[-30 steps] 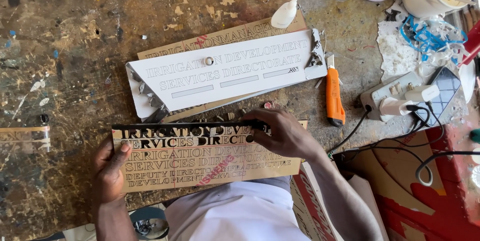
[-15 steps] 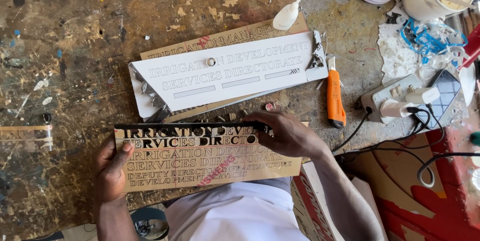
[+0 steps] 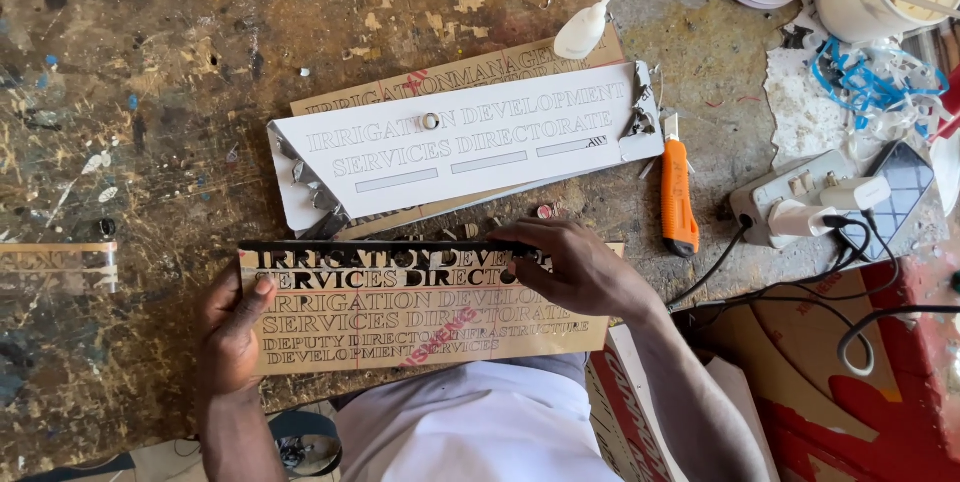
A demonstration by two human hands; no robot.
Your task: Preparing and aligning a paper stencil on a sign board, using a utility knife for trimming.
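gripping a black cut-out letter strip over a tan lettered board, both hands closed on it.

The lettered board lies nearest the person, the white sign behind it, the utility knife to its right.

Sign workshop — paint-stained workbench

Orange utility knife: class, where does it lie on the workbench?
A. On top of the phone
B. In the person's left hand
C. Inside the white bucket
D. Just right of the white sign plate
D: the orange utility knife lies flat on the bench just off the right end of the white sign plate, with no hand on it.
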